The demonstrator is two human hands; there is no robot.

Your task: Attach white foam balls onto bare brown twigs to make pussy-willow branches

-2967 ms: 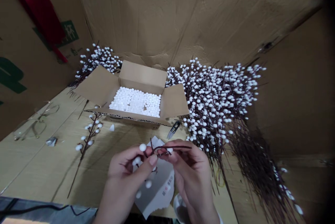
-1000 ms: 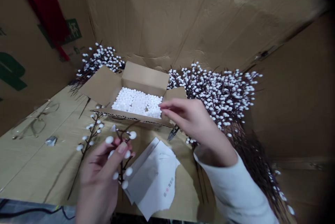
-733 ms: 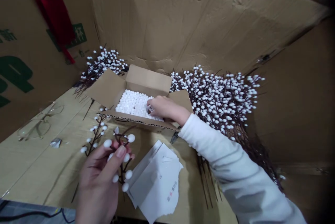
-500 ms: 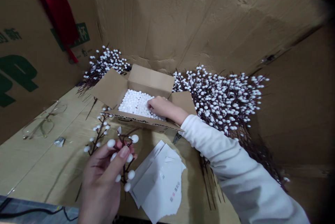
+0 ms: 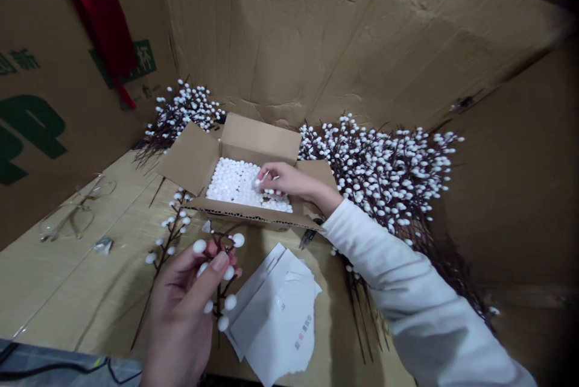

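Note:
Near the front of the table, my left hand (image 5: 187,308) pinches a dark brown twig (image 5: 218,299) dotted with white berries, its thumb pressed on the stem. My right hand (image 5: 284,179) is just above the loose white balls (image 5: 233,179) that fill an open cardboard box (image 5: 253,134). Its fingertips are closed around one small white ball (image 5: 258,183). A second berry twig (image 5: 174,227) lies on the table to the left of my left hand, against the box's front left corner.
White sheets of paper (image 5: 280,314) lie before the box. Large bundles of berry branches (image 5: 384,170) are at right, a smaller bundle (image 5: 185,106) back left. Eyeglasses (image 5: 76,212) and a foil scrap (image 5: 104,246) rest at left. Cardboard walls (image 5: 316,31) surround the table.
My right hand has lifted slightly out of the white balls, and a ball now shows at its fingertips. My left hand has shifted a little to the right with the twig.

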